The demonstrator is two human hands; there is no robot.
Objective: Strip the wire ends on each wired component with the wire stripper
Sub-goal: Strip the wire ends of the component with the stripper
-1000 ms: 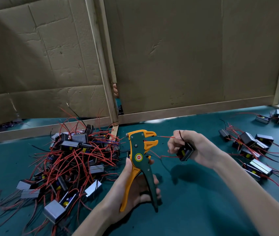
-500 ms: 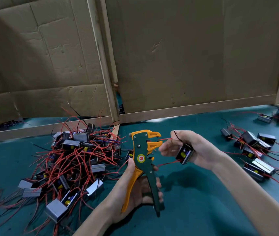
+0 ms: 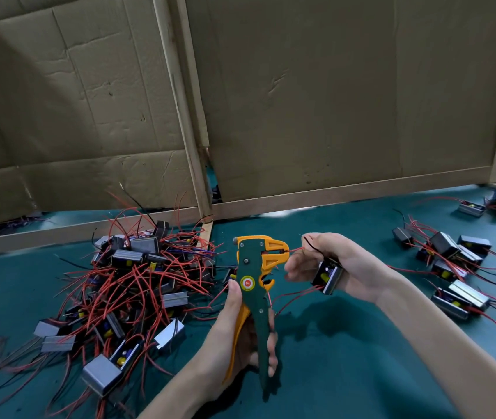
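Fingers of our left hand curl round the wire stripper handles, while just above them our right hand pinches a red wire into the jaws, the wired component cradled in its palm. Stripping is in hand, we judge; next comes a firm squeeze.

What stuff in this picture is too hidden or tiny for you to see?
All from the head view:
- Red wire tip: inside the wire stripper head, so stripped or not is unclear.
- Held component, back side: covered by the right hand.
- Bottom of the pile: buried under tangled wires.
- Wire ends of the components at right: too small.
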